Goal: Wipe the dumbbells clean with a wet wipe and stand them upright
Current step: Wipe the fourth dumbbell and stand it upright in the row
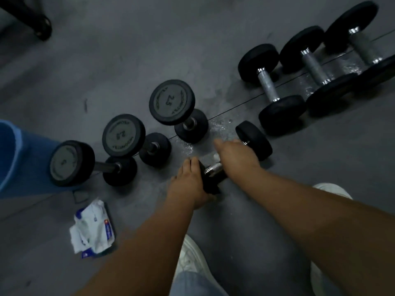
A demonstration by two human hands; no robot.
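A small black dumbbell lies on its side on the grey floor in front of me. My left hand grips its near black head. My right hand wraps its chrome handle with a white wet wipe that peeks out under the fingers. Three dumbbells stand upright to the left: one marked 2.5, a second marked 2.5, and a third. Three larger dumbbells lie on their sides at the upper right.
A crumpled white and blue wet wipe pack lies on the floor at lower left. A blue bucket stands at the left edge. My white shoes are near the bottom. A dark equipment foot sits top left.
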